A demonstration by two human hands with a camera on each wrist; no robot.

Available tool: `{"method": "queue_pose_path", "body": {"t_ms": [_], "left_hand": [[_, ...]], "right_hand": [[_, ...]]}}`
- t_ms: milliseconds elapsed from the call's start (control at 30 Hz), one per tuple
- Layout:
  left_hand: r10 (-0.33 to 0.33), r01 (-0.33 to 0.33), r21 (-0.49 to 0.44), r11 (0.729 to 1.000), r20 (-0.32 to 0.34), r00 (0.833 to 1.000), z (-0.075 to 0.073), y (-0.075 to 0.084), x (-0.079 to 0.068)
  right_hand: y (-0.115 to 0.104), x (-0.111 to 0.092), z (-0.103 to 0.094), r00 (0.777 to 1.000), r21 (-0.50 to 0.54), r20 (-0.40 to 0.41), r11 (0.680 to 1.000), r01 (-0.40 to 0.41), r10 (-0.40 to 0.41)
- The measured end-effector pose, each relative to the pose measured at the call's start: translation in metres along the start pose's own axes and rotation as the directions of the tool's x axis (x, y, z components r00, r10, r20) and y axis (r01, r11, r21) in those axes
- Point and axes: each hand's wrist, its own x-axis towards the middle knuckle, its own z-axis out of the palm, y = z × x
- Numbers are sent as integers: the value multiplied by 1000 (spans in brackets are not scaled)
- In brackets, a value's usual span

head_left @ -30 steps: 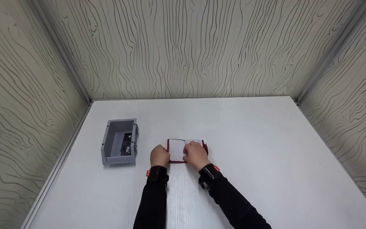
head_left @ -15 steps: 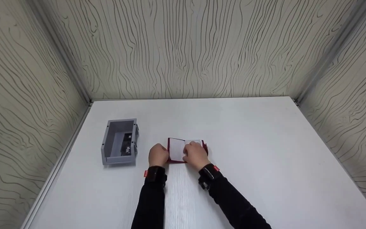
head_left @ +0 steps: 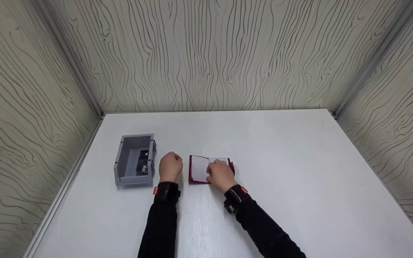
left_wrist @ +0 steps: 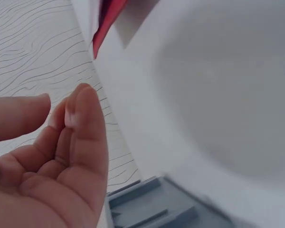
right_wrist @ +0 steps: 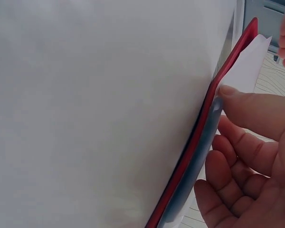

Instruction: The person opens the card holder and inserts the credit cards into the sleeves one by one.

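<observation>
Overhead, I have the small red book [head_left: 199, 169] lying spread on the white table [head_left: 285, 165], its left page in plain sight and most of its right page hidden under the right hand [head_left: 222, 175]. From my head camera the left hand [head_left: 170, 166] shows only its back and looks nearly balled up, but the left wrist camera gives me the palm: the fingers are softly bent, the thumb stands apart from them, and it holds nothing. It sits just beside the book, with a strip of table between them.

The right wrist camera shows me what the head view covers: the thumb tip on the book near the fold, the other fingers bent with their tips down at the pages. I cannot tell whether they pinch a page or only press. From that side I also see that the left half of the book slopes up off the table, and that a bluish edge [right_wrist: 192, 164] runs along the red cover.

Left of the left hand stands a grey box [head_left: 134, 180] with a dark card [head_left: 142, 165] marked "Vip" in it, partly hidden behind the wall; the left hand comes between box and book. Each wrist carries a black band above a black sleeve [head_left: 264, 229], and grained panels [head_left: 206, 53] close off the table.
</observation>
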Motion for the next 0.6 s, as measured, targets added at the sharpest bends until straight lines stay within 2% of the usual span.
{"method": "queue_pose_path", "body": {"t_ms": [200,367,600], "left_hand": [[38,-38,2,999,-35,999,-20,7,8],[33,-33,7,999,-43,999,-39,12,16],[16,-15,19,1000,-70,997,-65,5,26]], "right_hand": [[0,0,1,1000,0,4,1000,-1,1],[2,1,3,1000,-6,10,1000,-3,3],[2,1,3,1000,0,5,1000,-1,1]]}}
